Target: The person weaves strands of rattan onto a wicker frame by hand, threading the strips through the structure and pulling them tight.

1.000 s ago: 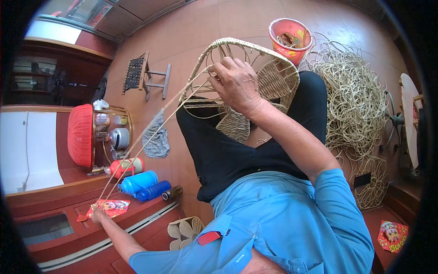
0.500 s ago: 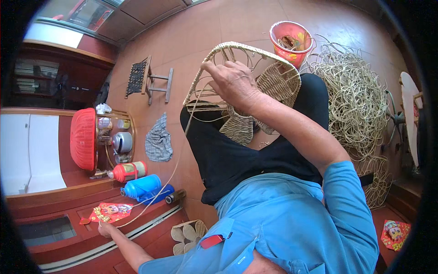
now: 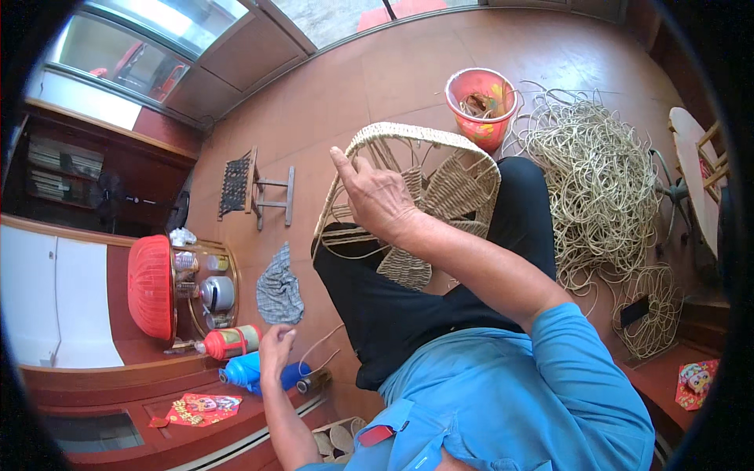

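A woven straw-cord frame (image 3: 428, 132) with a thick rounded rim, petal-shaped woven panels and loose strands rests tilted on my lap and thighs. My right hand (image 3: 378, 196) lies at its left side, index finger stretched up past the rim, the other fingers curled at the frame; what they grip is partly hidden. My left hand (image 3: 276, 349) is raised at the lower left with the fingers bent together, near the blue thermos flask (image 3: 242, 367). A thin pale cord (image 3: 320, 345) curves beside it; whether the hand holds this cord is not visible.
A large heap of pale cord (image 3: 601, 180) lies right of my knee. Beyond the frame stands a red bucket (image 3: 481, 129) with cord scraps. On the left are a small stool (image 3: 251, 188), a grey cloth (image 3: 279, 286), a rack with a red cover (image 3: 149, 286) and a red thermos flask (image 3: 228, 342).
My left hand has come back from the far lower left towards my body, and the cord stretched from the frame no longer shows taut. My right index finger has straightened. The view has shifted.
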`<state>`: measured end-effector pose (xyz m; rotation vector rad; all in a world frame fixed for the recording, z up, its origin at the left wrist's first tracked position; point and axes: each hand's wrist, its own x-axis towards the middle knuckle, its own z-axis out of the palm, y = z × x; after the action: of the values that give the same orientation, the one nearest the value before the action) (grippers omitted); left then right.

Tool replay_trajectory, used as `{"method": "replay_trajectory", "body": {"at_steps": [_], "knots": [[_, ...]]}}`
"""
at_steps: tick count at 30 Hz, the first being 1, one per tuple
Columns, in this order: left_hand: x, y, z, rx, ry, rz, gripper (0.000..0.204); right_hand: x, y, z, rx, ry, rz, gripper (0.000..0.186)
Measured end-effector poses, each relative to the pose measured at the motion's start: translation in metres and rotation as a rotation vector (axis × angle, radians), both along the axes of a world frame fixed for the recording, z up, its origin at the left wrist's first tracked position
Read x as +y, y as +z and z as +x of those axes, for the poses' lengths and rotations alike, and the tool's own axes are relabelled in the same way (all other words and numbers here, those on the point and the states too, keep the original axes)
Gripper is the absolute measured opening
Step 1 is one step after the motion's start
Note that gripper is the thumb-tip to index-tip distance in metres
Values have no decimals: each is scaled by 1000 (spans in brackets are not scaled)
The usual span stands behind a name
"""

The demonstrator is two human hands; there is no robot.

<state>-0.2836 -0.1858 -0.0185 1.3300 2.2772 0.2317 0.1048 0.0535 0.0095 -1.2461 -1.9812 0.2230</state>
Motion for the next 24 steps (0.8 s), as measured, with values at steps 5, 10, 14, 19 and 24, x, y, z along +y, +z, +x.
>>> {"method": "replay_trajectory", "body": {"at_steps": [5,10,14,19,24], "knots": [[61,47,100,-29,-167,159,33,-3,7,3,20,-2,-129,76],[102,73,178,-107,-282,333,24,-10,1,5,108,-18,-103,71],[134,72,235,-229,-338,637,21,-12,-2,9,599,101,-231,61],[173,58,297,6,-579,990,28,-21,13,47,1259,426,-667,43],[162,41,350,-71,-852,983,25,-13,3,181,1304,377,-704,53]]}}
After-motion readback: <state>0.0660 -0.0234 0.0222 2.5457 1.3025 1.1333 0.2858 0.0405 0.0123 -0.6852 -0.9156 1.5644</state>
